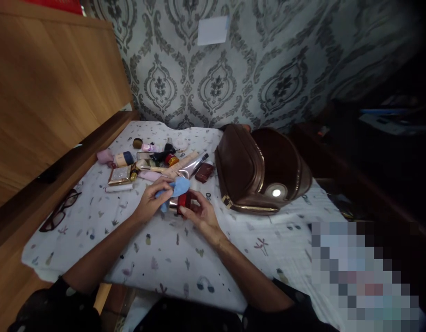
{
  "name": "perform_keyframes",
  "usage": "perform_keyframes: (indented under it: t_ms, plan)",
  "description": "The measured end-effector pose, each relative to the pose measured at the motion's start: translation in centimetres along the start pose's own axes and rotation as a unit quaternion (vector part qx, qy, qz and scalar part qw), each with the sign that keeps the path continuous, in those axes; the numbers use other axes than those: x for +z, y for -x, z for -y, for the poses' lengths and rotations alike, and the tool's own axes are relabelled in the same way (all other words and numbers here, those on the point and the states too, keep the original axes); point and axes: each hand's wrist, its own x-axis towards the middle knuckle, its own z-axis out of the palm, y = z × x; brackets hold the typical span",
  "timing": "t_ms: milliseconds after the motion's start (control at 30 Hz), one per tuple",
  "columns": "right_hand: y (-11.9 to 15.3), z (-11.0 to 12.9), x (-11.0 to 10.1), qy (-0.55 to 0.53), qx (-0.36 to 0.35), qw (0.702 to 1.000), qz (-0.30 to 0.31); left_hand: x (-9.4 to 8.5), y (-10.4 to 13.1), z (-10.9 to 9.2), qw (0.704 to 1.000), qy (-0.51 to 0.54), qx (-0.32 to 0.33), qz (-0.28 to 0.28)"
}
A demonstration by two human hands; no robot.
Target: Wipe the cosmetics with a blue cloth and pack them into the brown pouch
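Between my hands lies a small cosmetic container [183, 200] with a deep red part and a shiny metallic part, held on its side. My right hand [206, 219] grips the red end with thumb and fingers. A light blue cloth [181, 186] is pinched in my left hand [152, 198], and it touches the metallic end. Just beyond my hands is a spread of makeup: a silver-grey tube [192, 165], a dark red item [204, 172], a gold-edged compact [120, 175] and a short-handled brush [137, 143]. Several pieces overlap, so some are partly hidden.
A brown leather bag [239, 161] stands unzipped to the right of the makeup. Eyeglasses [61, 211] rest at the left edge of the printed cloth [154, 263]. Wooden furniture [57, 69] rises on the left, and a patterned wall [213, 83] closes off the back.
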Motion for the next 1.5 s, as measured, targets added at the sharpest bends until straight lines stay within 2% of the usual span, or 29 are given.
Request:
perform_keyframes:
  t_ms: [133, 233, 333, 400, 500, 667, 800, 900, 1033, 1200, 1333, 1500]
  plan:
    - [0.1, -0.2, 0.3, 0.015, -0.005, 1.000, 0.003, 0.0, -0.2, 0.1, 1.000, -0.013, -0.013, -0.003]
    - [0.1, -0.2, 0.4, 0.012, -0.014, 1.000, -0.002, -0.5, -0.3, 0.4, 0.998, -0.026, -0.051, -0.007]
    - [0.1, 0.0, 0.4, 0.004, -0.020, 1.000, -0.004, -1.0, -0.2, 0.8, 0.993, -0.068, -0.076, -0.054]
    - [0.1, 0.2, 0.3, 0.006, -0.026, 1.000, -0.008, -1.3, -0.1, 1.0, 0.989, -0.087, -0.064, -0.101]
    - [0.1, 0.2, 0.4, 0.019, -0.029, 0.999, -0.010, -1.3, 0.1, 0.9, 0.987, -0.078, -0.015, -0.137]
    - [-0.2, 0.0, 0.5, 0.041, -0.024, 0.999, -0.011, -1.2, 0.4, 0.3, 0.995, -0.075, 0.058, -0.022]
    - [-0.4, 0.1, 0.4, 0.043, -0.031, 0.998, -0.032, -1.0, 0.7, -0.2, 0.990, -0.090, 0.106, -0.016]
    - [-0.5, 0.3, 0.2, 0.026, -0.040, 0.998, -0.044, -0.7, 1.0, -0.7, 0.977, -0.113, 0.180, -0.015]
    - [-0.8, 0.4, -0.3, -0.026, -0.044, 0.996, -0.070, 0.0, 1.4, -1.2, 0.946, -0.149, 0.289, 0.008]
    - [-0.9, 0.4, -0.5, -0.108, -0.031, 0.991, -0.079, 0.8, 1.7, -1.4, 0.917, -0.186, 0.351, 0.032]
    - [-0.7, 0.6, -0.3, -0.096, -0.019, 0.993, -0.060, 0.6, 1.8, -1.5, 0.921, -0.194, 0.338, -0.015]
    - [-0.4, 0.7, 0.0, -0.054, -0.032, 0.998, -0.011, -0.2, 1.5, -1.2, 0.952, -0.182, 0.241, -0.046]
